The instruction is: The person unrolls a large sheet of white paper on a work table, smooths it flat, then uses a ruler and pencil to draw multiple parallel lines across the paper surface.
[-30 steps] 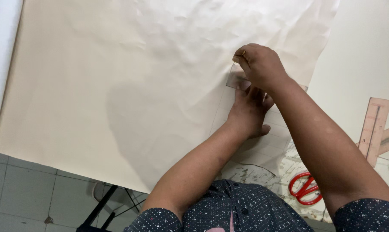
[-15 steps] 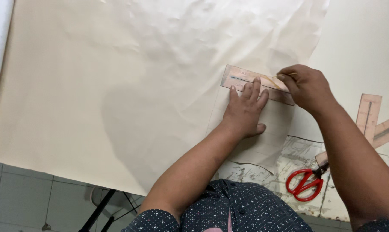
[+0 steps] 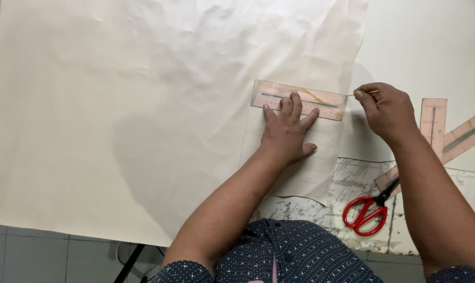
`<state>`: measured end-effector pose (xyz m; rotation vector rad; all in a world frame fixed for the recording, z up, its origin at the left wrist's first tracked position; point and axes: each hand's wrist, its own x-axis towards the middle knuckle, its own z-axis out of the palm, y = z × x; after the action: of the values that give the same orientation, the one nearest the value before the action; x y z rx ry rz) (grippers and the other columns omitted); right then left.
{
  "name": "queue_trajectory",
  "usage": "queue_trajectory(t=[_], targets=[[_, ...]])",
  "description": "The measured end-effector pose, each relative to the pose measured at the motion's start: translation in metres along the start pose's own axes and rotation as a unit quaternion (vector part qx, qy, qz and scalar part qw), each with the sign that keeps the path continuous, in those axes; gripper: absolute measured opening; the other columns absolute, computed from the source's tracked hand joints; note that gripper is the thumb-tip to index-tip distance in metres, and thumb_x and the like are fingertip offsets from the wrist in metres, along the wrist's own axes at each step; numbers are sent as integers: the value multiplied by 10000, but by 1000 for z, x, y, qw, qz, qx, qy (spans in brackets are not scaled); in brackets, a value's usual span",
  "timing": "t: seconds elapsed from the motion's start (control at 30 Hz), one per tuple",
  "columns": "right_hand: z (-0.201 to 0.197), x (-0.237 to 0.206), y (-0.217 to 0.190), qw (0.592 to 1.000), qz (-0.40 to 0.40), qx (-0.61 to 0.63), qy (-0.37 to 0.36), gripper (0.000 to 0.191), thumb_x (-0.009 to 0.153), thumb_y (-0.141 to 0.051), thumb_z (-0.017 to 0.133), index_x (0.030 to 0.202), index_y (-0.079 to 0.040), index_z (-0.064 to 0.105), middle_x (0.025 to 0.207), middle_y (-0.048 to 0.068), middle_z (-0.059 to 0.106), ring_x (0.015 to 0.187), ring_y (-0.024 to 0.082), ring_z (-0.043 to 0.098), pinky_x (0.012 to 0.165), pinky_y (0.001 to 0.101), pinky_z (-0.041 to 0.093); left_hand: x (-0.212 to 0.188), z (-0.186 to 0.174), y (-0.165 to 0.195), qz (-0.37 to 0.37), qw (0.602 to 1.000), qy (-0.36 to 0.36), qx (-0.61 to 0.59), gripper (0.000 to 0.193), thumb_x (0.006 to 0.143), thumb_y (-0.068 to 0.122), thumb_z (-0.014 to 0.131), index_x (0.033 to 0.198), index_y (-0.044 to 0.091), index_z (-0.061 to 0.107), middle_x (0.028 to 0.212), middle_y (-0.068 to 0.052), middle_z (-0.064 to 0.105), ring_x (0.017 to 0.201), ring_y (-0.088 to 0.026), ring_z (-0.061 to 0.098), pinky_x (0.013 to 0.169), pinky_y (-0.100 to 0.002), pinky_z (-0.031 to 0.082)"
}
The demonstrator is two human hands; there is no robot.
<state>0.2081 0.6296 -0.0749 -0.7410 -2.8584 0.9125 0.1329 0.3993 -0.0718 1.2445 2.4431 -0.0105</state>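
Observation:
A large cream sheet of paper (image 3: 143, 105) covers the table. On its right part lies a flat pinkish wooden ruler (image 3: 321, 97), set across the top of a ruled grid of pencil lines. My left hand (image 3: 287, 131) presses flat on the paper, fingertips on the ruler's lower edge. Just past the ruler's right end, my right hand (image 3: 386, 111) pinches a thin yellowish pencil (image 3: 372, 92), its tip pointing left toward the ruler.
Red-handled scissors (image 3: 367, 212) lie on the worn white table surface (image 3: 352, 183) near my right forearm. Wooden square rulers (image 3: 436, 128) rest crossed at the right. The table's front edge runs over a tiled floor (image 3: 38, 257).
My right hand has slid rightward along the ruler and off its right end, uncovering the whole ruler. My left hand has stayed pressed on the paper.

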Motion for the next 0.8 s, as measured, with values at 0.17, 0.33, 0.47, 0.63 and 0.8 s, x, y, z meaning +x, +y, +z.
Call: queue_trajectory(t=[0.17,0.33,0.47,0.63,0.8], targets=[[4,-10,3,999,-32,-11,18,237,1070,-246,677,1143,-31,746,1040,147,761,917,255,737,802,362,573,0,-1,1,-2,1000,11,4,924,841,701,611,1600,305,266,1648,-259,135,1503,-399,222,1098,-721,288],[7,-40,1,999,-18,-33,-10,231,1048,-251,685,1120,-43,754,1024,140,761,887,259,739,776,359,576,1,4,0,-5,1000,20,-5,927,828,691,620,1591,295,273,1638,-255,131,1482,-404,221,1091,-736,277],[7,-49,-2,1000,-9,-12,0,239,1048,-250,683,1128,-37,754,1002,143,767,887,238,739,773,345,574,-2,14,-1,-1,997,74,-7,923,808,683,642,1572,267,332,1602,-222,246,1451,-396,272,1089,-748,286],[12,-39,-5,997,-4,68,21,248,1055,-247,676,1161,-36,749,994,129,765,892,200,728,783,320,567,-4,30,2,7,991,133,-20,934,809,663,649,1562,187,369,1484,-135,382,1387,-395,338,1092,-757,292],[16,-32,-10,998,15,58,21,243,1061,-255,681,1165,-45,746,990,115,765,886,187,722,784,314,559,-4,45,-3,15,986,164,-38,904,817,654,649,1498,101,430,1488,-151,417,1410,-358,359,1121,-743,274]])
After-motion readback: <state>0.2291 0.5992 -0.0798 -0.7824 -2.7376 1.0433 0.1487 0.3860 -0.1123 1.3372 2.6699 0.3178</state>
